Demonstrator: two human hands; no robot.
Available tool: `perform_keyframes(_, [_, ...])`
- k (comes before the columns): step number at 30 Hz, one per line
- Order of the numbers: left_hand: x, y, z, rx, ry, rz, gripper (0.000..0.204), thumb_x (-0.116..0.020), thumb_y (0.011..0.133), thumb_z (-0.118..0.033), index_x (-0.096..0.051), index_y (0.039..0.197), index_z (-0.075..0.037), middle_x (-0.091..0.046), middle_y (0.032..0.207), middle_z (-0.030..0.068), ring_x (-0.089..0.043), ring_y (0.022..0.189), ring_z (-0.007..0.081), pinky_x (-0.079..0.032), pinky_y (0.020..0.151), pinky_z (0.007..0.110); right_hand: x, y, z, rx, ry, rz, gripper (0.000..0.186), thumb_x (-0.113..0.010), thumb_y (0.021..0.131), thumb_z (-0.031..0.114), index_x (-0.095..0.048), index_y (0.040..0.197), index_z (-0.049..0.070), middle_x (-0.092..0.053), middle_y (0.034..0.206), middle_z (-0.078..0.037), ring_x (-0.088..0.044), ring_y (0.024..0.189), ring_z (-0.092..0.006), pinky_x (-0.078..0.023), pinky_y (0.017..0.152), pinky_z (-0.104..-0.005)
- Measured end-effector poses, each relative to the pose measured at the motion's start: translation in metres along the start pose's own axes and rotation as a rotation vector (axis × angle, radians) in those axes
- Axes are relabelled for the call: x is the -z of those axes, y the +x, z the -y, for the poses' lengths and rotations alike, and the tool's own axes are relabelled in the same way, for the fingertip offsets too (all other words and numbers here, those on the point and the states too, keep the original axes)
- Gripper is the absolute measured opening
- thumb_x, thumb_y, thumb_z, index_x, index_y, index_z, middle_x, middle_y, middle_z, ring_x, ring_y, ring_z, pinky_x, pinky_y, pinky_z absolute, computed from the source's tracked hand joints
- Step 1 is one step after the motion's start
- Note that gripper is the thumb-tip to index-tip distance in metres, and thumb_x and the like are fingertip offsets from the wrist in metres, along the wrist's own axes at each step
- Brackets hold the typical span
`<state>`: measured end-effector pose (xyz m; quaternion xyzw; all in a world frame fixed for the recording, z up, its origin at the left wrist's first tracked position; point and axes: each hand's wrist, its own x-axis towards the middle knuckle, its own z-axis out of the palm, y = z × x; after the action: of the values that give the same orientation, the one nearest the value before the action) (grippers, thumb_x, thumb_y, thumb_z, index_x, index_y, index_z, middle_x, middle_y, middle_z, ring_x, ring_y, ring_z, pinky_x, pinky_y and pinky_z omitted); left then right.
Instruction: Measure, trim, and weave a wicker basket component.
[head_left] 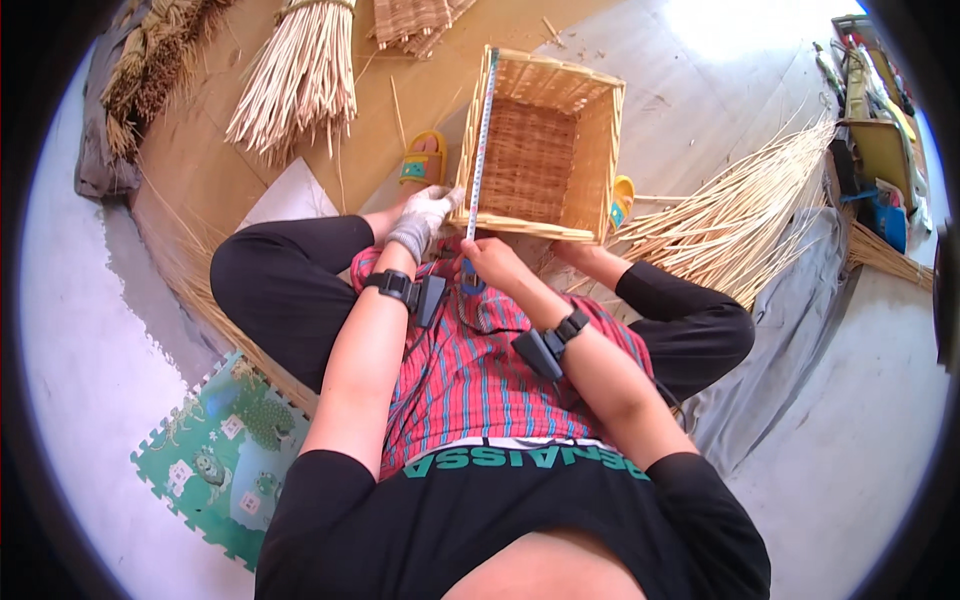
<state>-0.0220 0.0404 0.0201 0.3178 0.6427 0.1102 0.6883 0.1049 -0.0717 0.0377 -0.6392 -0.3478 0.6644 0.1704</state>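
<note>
A square woven wicker basket (590, 150) stands on the floor between my feet, its opening facing up. A measuring tape (483, 130) runs along the basket's left rim from the far corner to the near corner. My left hand (424, 218), in a white-grey glove, rests against the basket's near left corner. My bare right hand (487, 262) pinches the near end of the tape just below that corner, where the blue tape case partly shows. Both wrists carry black strapped devices.
Bundles of pale willow rods lie at the top left (300, 75) and fan out on a grey cloth at the right (735, 215). A green foam puzzle mat (215, 455) lies at the lower left. Tools and clutter sit at the far right (880, 150).
</note>
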Motion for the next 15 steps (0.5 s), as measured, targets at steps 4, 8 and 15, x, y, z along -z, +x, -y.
perform_keyframes(4, [0.017, 0.008, 0.013, 0.023, -0.155, 0.146, 0.043, -0.073, 0.090, -0.040, -0.065, 0.117, -0.008, -0.068, 0.097, 0.0046, -0.061, 0.079, 0.0202, -0.052, 0.069, 0.038, -0.015, 0.026, -0.002, -0.020, -0.273, -0.019, 0.052, -0.043, 0.100, 0.044, -0.073, 0.101, 0.001, -0.069, 0.106, -0.026, -0.064, 0.107, -0.0407, -0.049, 0.094, -0.0485])
perform_keyframes(8, [0.020, 0.007, 0.007, 0.070, 0.029, 0.019, 0.064, -0.058, 0.093, -0.061, -0.060, 0.122, -0.004, -0.065, 0.102, 0.0118, -0.062, 0.087, 0.0257, -0.053, 0.073, 0.044, -0.020, 0.027, 0.002, -0.085, -0.358, -0.050, 0.051, -0.043, 0.100, 0.043, -0.069, 0.112, 0.001, -0.067, 0.115, -0.025, -0.062, 0.112, -0.0420, -0.048, 0.096, -0.0504])
perform_keyframes(15, [0.053, 0.064, 0.059, -0.020, 0.207, -0.009, 0.086, -0.037, 0.090, -0.079, -0.060, 0.129, -0.005, -0.063, 0.102, 0.0162, -0.061, 0.088, 0.0293, -0.053, 0.075, 0.044, -0.035, 0.022, 0.002, -0.012, -0.362, -0.130, 0.049, -0.045, 0.101, 0.040, -0.071, 0.101, -0.002, -0.068, 0.100, -0.028, -0.065, 0.100, -0.0436, -0.049, 0.090, -0.0482])
